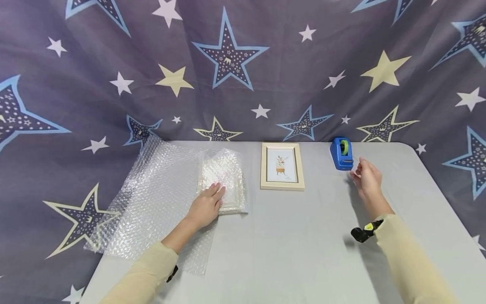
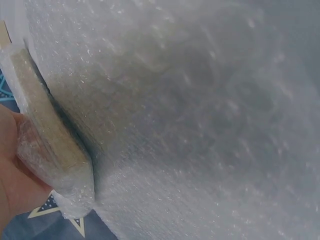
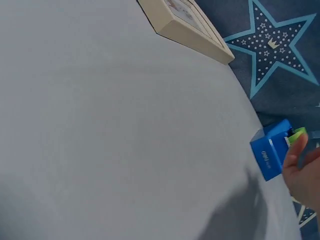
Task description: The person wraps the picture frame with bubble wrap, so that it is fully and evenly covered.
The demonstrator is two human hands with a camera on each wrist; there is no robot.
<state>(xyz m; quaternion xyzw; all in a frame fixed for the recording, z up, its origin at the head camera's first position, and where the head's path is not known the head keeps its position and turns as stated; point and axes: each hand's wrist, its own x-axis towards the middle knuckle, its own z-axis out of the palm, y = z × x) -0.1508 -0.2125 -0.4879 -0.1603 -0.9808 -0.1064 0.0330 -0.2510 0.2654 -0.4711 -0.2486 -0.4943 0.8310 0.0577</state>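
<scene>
My left hand (image 1: 206,207) rests on a bubble-wrapped package (image 1: 224,175), its fingers laid over the lower left part. In the left wrist view the wrapped package (image 2: 50,115) shows a pale frame-like edge through the plastic, beside the hand (image 2: 17,170). My right hand (image 1: 367,179) is just right of and in front of a blue tape dispenser (image 1: 341,155), fingers loosely bent. The right wrist view has the hand (image 3: 306,172) overlapping the dispenser (image 3: 270,152) and its green roll; no tape strip can be made out between the fingers.
A loose sheet of bubble wrap (image 1: 152,202) spreads over the table's left side and hangs past its edge. A cream picture frame (image 1: 282,187) with a plant print lies between the package and dispenser. Behind the grey table (image 1: 296,253) hangs a star-patterned curtain (image 1: 288,80).
</scene>
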